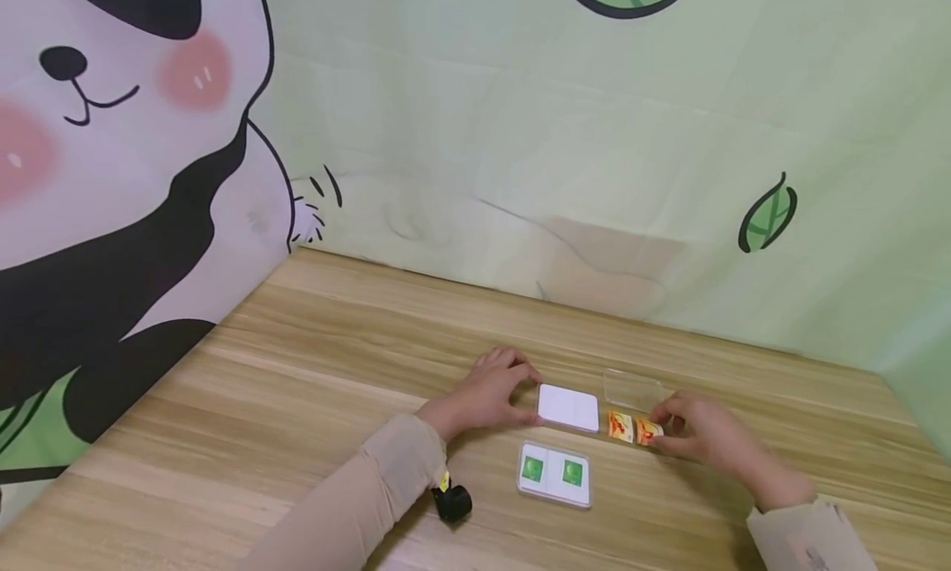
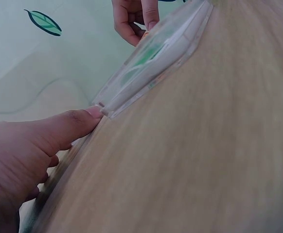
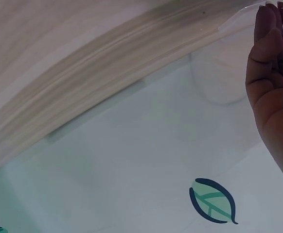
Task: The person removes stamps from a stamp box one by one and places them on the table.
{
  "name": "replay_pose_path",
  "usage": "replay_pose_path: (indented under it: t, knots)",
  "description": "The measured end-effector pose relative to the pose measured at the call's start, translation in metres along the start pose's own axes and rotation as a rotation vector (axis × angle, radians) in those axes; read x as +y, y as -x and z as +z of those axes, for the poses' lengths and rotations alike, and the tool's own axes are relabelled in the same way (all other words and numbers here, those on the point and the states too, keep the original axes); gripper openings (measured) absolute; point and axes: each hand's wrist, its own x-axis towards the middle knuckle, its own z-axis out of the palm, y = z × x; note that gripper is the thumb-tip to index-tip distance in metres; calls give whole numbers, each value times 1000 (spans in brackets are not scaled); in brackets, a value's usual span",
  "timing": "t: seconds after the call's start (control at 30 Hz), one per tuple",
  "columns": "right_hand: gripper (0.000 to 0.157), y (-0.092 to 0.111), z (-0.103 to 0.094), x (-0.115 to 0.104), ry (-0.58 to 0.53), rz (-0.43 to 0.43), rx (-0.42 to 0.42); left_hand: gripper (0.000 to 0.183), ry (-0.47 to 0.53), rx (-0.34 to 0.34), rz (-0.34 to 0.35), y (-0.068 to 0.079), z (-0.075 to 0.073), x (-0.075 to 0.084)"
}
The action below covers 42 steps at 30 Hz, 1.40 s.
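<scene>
My left hand [image 1: 494,389] holds the left side of a white rectangular card [image 1: 568,407], its thumb at the near corner and a finger at the far corner. To the right lie two small orange picture cards, one beside the other. My right hand [image 1: 706,435] pinches the right-hand orange card [image 1: 649,431] between thumb and fingers; the left-hand orange card [image 1: 620,427] lies free. Nearer me lies a clear flat case [image 1: 553,495] with two green pictures on white, also seen in the left wrist view as a clear case [image 2: 166,58]. The right wrist view shows my right hand's fingers pressed together.
A clear plastic cover [image 1: 631,389] lies behind the orange cards. A small black cylindrical object [image 1: 453,503] shows at the left cuff. The wooden table [image 1: 334,348] meets a pale green printed wall cloth [image 1: 461,142], with a panda print [image 1: 149,266] at the left.
</scene>
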Motion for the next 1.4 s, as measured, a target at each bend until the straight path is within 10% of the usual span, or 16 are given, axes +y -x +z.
replay_pose_path:
  t: [1.4]
  knots:
    - [27,6,6,1,96,69,23,54,8,3,15,-2,1,2]
